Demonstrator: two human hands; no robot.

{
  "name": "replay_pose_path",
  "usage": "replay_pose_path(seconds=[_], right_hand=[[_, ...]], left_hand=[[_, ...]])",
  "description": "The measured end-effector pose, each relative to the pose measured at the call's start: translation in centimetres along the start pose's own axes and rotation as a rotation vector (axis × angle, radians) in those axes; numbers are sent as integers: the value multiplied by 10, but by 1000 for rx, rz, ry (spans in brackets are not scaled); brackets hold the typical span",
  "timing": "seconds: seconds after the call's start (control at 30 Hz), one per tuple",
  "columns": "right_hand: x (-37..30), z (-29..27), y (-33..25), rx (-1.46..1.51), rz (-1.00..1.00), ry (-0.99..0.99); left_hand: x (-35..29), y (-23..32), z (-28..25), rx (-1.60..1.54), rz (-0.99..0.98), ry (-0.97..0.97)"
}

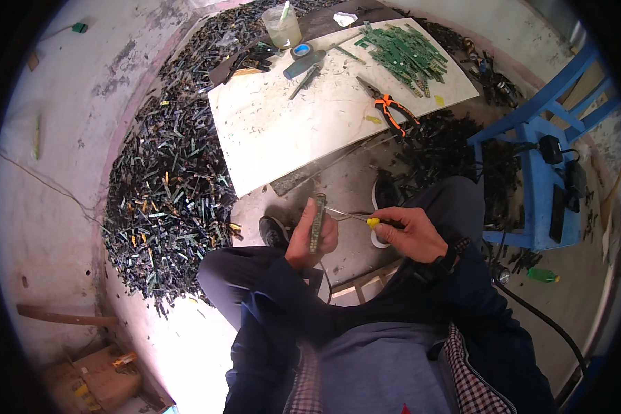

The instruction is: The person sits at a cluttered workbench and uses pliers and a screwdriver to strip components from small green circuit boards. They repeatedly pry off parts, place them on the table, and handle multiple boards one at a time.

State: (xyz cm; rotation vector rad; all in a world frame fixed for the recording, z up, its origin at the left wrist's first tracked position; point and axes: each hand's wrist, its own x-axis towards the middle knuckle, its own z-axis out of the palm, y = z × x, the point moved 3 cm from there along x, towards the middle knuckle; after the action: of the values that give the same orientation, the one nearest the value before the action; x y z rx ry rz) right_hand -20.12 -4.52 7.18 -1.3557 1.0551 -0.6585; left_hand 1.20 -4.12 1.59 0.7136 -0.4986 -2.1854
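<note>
My left hand [305, 241] is closed round a narrow circuit board strip [318, 224], held nearly upright with its speckled green face showing. From the right, my right hand [412, 233] grips a screwdriver [372, 223] with a yellow handle end. Its thin metal shaft points left and its tip reaches the upper part of the strip; whether it touches cannot be made out. Both hands are over the floor between my knees, in front of a low white board [276, 141]. On that board lie pliers [390, 110] with orange and black handles and a heap of green circuit strips [407, 55].
A large pile of dark strips [172, 186] covers the floor at left, and more lie behind the board. A cup of liquid [281, 31] and a blue tape roll [301, 50] stand at the far side. At right is a blue chair [531, 186] with black adapters and cables.
</note>
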Motion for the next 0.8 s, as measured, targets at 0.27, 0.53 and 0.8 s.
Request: replay_pose_path(seconds=[0.27,0.53,0.8], right_hand=[[1,0,3,19,15,31],[1,1,3,-2,8,19],[1,18,13,-77,-55,88]], left_hand=[[1,-2,6,-48,-19,32],[-1,-2,8,-67,-20,18],[1,-1,5,-93,-20,41]])
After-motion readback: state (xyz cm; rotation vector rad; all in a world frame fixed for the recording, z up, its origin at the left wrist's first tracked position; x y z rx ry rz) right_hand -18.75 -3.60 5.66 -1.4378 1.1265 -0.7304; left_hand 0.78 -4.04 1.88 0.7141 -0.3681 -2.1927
